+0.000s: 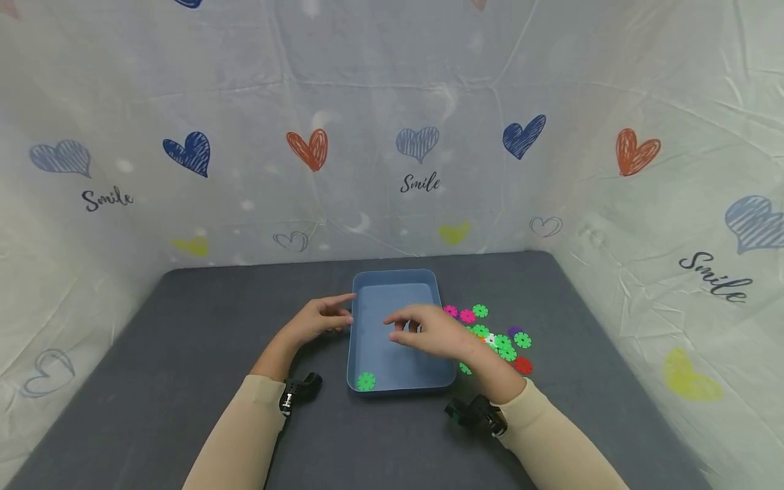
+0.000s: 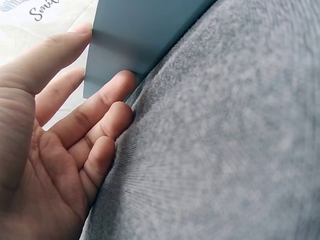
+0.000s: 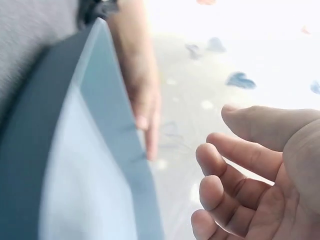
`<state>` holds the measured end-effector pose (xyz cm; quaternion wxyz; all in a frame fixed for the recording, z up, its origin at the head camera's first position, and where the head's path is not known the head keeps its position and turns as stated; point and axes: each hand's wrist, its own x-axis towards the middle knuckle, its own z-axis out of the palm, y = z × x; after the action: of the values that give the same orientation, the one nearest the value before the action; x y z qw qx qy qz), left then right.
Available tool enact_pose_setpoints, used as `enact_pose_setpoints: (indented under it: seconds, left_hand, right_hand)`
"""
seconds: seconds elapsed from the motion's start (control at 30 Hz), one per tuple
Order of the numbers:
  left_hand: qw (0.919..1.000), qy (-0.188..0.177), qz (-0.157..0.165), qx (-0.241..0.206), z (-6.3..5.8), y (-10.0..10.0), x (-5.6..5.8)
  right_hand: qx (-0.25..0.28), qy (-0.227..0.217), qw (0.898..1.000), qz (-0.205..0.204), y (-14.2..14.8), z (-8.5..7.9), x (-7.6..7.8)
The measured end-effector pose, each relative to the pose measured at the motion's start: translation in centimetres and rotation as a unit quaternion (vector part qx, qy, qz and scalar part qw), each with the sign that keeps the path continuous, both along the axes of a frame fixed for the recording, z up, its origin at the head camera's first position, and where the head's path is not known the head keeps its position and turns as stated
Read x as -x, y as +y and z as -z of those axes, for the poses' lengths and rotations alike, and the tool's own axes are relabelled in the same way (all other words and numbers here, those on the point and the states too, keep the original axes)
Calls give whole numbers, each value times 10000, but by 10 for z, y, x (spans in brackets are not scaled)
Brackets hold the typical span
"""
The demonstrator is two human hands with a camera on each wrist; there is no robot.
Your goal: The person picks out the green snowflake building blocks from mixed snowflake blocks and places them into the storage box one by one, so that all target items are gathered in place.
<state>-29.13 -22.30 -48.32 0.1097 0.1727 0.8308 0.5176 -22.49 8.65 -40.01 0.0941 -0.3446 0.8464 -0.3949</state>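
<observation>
Where the right hand (image 1: 431, 330) hovers over the blue tray (image 1: 392, 367), its fingers are loosely bent, thumb apart from the forefinger, grasping nothing. Left hand (image 1: 315, 320): fingers released, extended rather than clenched, tips touching the tray's left wall at and below the rim; smaller fingers slightly bent, beside the grey cloth (image 1: 202, 354). Tray: one, rectangular, upright, directly below the right fingertips and just beyond the left ones. Green disc (image 1: 366, 382): one, notched, lying in the tray's near left corner, nearer the wearer than either hand's fingertips. Loose discs (image 1: 502, 341): one group, outside the tray, to the right of the right fingers and partly hidden by that hand and forearm; mostly green, with pink, white, purple, orange and red pieces. Wrist cameras (image 1: 300, 389): two, black, one behind each hand's fingers. Backdrop (image 1: 367, 102): pale sheeting, printed with hearts and "Smile", well beyond both sets of fingertips.
</observation>
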Motion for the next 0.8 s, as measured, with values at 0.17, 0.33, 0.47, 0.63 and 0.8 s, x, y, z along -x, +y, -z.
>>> enact_pose_setpoints:
  seconds: [0.17, 0.33, 0.47, 0.63, 0.8]
  left_hand:
    - [10000, 50, 58, -40, 1, -1, 1]
    - [9999, 91, 92, -85, 2, -1, 0]
    - [9999, 89, 80, -74, 3, -1, 0]
    - [10000, 69, 50, -33, 2, -1, -2]
    - [9999, 116, 20, -44, -1, 0, -3]
  right_hand:
    - [98, 139, 9988, 463, 18, -11, 5]
    - [145, -15, 9956, 930, 37, -20, 12]
    - [283, -152, 9910, 1303, 55, -22, 20]
    - [198, -61, 9860, 1653, 78, -22, 31]
    - [106, -180, 9812, 1918, 98, -18, 40]
